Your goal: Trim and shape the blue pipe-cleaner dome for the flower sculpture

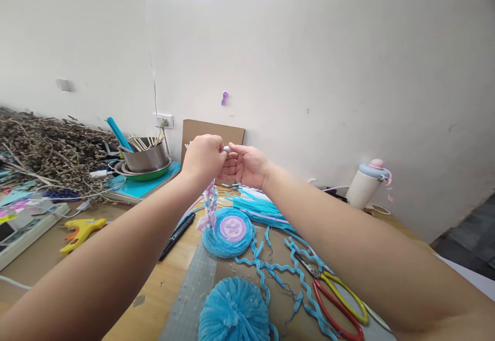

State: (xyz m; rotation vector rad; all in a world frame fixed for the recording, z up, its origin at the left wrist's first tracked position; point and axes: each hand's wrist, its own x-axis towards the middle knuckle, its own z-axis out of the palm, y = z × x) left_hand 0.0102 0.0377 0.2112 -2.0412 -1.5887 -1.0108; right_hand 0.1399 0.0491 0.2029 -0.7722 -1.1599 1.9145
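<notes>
Hands joined on a small pale piece (226, 149).
The fingers of the left hand (203, 158) and right hand (245, 165) pinched it between them, above the blue disc (228, 233) on the table (154, 284).

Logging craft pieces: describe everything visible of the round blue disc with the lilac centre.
The blue disc is a round coil of fuzzy, chenille-like strands with a lilac centre bearing a flower-like relief. It lies on the worktable by a grey cutting mat. A pastel braided strand stands at its left rim, rising toward the left hand, which pinches a small pale piece. Wavy blue strands lie at its right side. Neither that hand nor the right hand touches the disc.
</notes>
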